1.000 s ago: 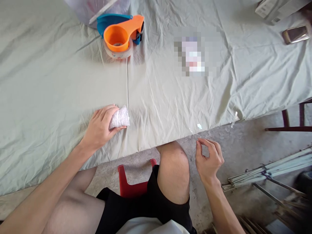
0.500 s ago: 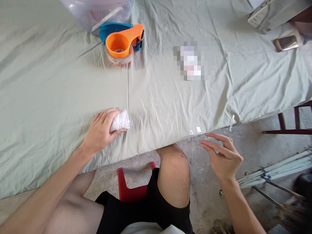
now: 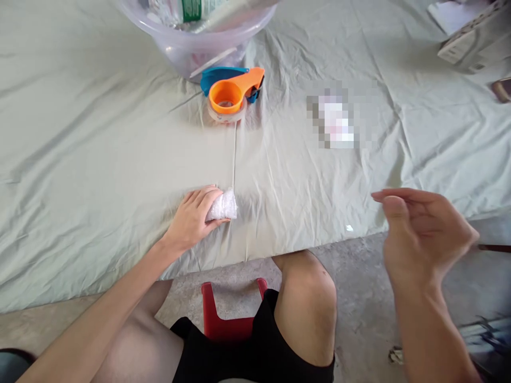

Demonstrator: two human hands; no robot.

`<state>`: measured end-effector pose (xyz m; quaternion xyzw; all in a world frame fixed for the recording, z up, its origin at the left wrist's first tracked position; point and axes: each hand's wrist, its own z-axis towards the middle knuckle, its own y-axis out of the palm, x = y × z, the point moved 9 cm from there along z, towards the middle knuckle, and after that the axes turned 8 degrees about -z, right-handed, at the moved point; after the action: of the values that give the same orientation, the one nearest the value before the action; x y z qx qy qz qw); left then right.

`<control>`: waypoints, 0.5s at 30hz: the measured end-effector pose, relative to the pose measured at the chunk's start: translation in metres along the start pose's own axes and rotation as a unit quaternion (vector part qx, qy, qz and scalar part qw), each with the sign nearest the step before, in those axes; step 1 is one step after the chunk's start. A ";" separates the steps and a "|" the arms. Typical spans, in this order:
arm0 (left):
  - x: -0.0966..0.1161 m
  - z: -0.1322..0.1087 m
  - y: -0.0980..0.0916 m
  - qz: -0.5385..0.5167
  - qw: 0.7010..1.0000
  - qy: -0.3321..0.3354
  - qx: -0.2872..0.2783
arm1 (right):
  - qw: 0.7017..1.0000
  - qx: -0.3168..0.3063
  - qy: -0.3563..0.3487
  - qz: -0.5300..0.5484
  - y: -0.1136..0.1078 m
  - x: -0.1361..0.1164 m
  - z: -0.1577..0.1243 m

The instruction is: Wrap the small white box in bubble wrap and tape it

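My left hand point(image 3: 195, 215) is closed around a small roll of bubble wrap point(image 3: 224, 205) resting on the cloth near the table's front edge. What the wrap contains is hidden. Over the table edge on the right, my right hand point(image 3: 423, 231) is raised, with thumb and fingertips brought together. Anything between them is too small to make out. A small shiny scrap, like clear tape point(image 3: 349, 228), sits at the cloth's edge to the left of that hand. Farther back stands an orange and blue tape dispenser point(image 3: 235, 93) with a roll of clear tape point(image 3: 228, 116).
Behind the dispenser is a translucent plastic basin point(image 3: 195, 48) filled with packaging. A blurred-out flat item point(image 3: 336, 122) lies on the pale green cloth point(image 3: 99, 159). At the right are a carton point(image 3: 475, 48) and a partly visible phone-like object point(image 3: 503, 89). A red stool point(image 3: 229, 327) is beneath me.
My right hand has come up from the table edge, its fingers now closed together. Only one shiny scrap shows where two lay. My view has shifted left and up; my left hand keeps its grip.
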<state>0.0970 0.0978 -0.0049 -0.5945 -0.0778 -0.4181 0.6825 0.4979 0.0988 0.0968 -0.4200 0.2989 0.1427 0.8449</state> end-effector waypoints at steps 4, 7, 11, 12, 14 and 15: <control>0.002 0.002 -0.001 -0.016 1.000 -0.004 0.002 | 0.985 -0.120 -0.110 0.066 0.076 -0.107 -0.016; 0.004 0.003 -0.001 -0.018 1.000 -0.002 0.006 | 0.958 -0.219 -0.144 0.112 0.144 -0.160 -0.031; -0.001 0.001 0.001 -0.026 0.999 -0.009 0.028 | 0.915 -0.341 -0.158 0.145 0.208 -0.182 -0.048; -0.002 0.000 0.001 -0.030 0.999 -0.005 0.035 | 0.910 -0.354 -0.156 0.148 0.215 -0.181 -0.050; -0.001 -0.001 0.002 -0.033 0.998 0.014 0.044 | 0.910 -0.359 -0.144 0.145 0.218 -0.174 -0.052; 0.001 -0.001 0.003 -0.031 0.998 0.025 0.043 | 0.912 -0.358 -0.138 0.145 0.217 -0.170 -0.053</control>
<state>0.0990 0.0959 -0.0068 -0.5509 -0.0973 -0.4503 0.6959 0.2372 0.1898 0.0425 -0.6225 0.1660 0.4171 0.6411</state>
